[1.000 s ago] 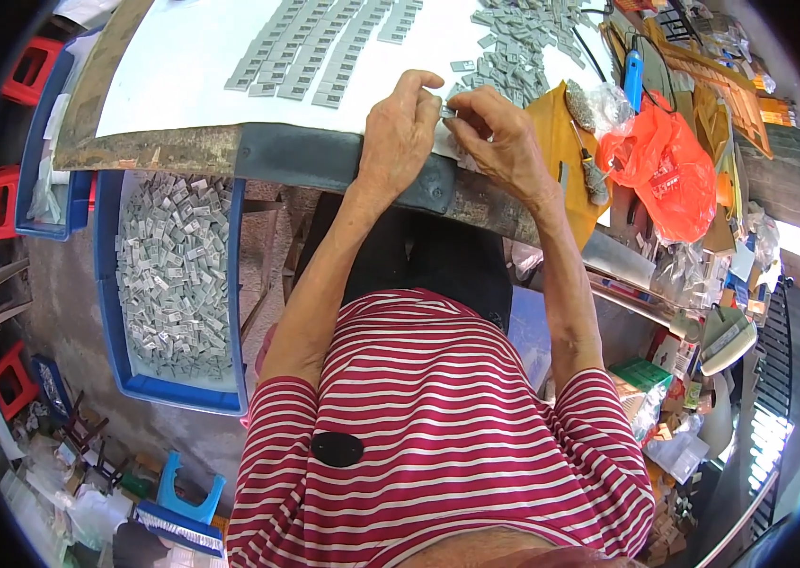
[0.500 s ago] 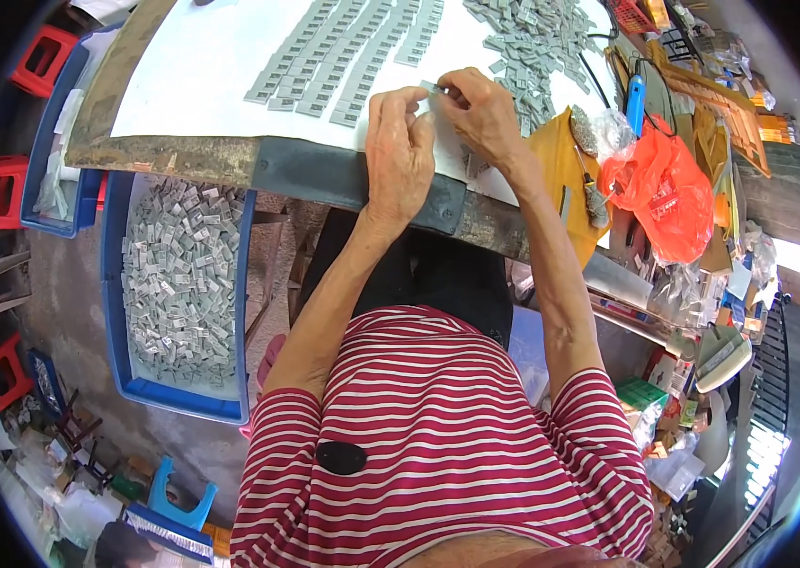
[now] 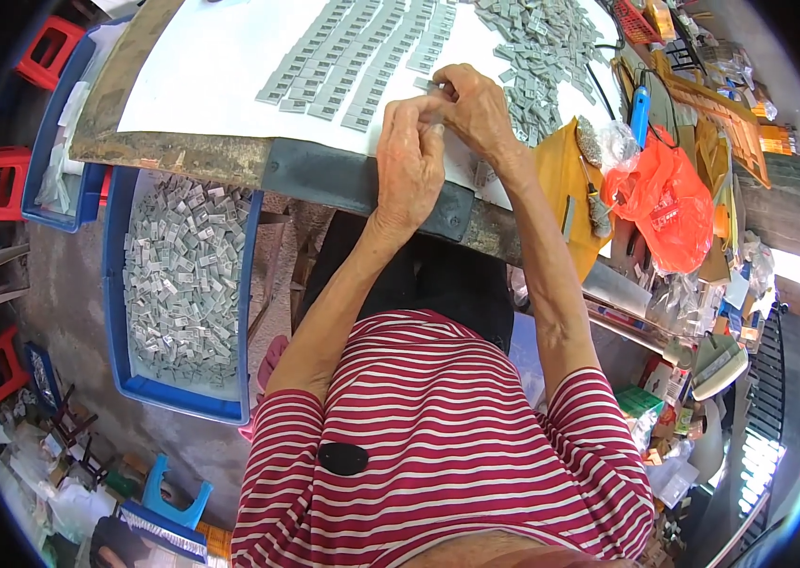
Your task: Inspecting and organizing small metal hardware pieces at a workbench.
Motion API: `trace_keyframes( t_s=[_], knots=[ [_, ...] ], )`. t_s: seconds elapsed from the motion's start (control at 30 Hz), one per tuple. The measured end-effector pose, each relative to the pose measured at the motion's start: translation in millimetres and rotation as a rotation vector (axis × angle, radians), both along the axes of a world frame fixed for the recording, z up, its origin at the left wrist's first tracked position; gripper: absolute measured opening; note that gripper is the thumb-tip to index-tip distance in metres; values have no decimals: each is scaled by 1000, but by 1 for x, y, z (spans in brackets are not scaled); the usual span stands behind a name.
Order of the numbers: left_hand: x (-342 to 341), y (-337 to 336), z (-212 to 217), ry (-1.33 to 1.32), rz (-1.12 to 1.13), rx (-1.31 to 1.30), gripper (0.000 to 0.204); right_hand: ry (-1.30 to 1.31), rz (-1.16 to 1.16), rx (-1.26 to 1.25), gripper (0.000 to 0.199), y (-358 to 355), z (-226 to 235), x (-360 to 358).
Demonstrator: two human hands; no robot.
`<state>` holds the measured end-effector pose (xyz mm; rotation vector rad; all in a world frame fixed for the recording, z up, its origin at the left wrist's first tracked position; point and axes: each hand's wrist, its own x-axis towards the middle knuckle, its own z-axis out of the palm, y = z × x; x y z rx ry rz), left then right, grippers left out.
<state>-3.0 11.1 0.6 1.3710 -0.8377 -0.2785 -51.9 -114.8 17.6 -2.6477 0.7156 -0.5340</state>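
Grey tags are what both hands work on: one small piece sits pinched between the fingertips above the near part of the white sheet, just beside the lined-up rows.

That sheet covers most of the wooden table, whose near edge carries a dark strip. On the floor to the person's left stands a big blue bin full of loose grey pieces, with a second blue bin beyond it and red stools nearby. The person wears a red and white striped shirt.

On the sheet, neat rows of tags run away from the person, and a loose heap of tags lies to the right of them. Right of the heap, a yellow envelope hangs over the table edge, and an orange plastic bag lies beside it among crowded clutter.

The left hand has its fingers curled shut, thumb and forefinger nipping the small piece. The right hand meets it from the other side, fingertips closed on the same piece, so the two hands touch. Nothing lies between the hands and the rows; the hands themselves cover the sheet beneath them.
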Motion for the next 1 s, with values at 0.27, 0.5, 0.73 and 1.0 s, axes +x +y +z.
trace_keyframes(
  t_s=[0.27,0.5,0.73,1.0],
  knots=[
    [1,1,0,37,3,3,23,-55,-10,60,19,-1,-3,-1],
    [1,1,1,34,-2,20,21,-101,-9,121,19,0,-5,-3],
    [-1,2,1,19,-25,33,20,-150,-35,127,19,3,-11,-5],
    [0,1,-1,3,-62,65,19,-181,-75,221,18,0,-14,-7]
  ],
)
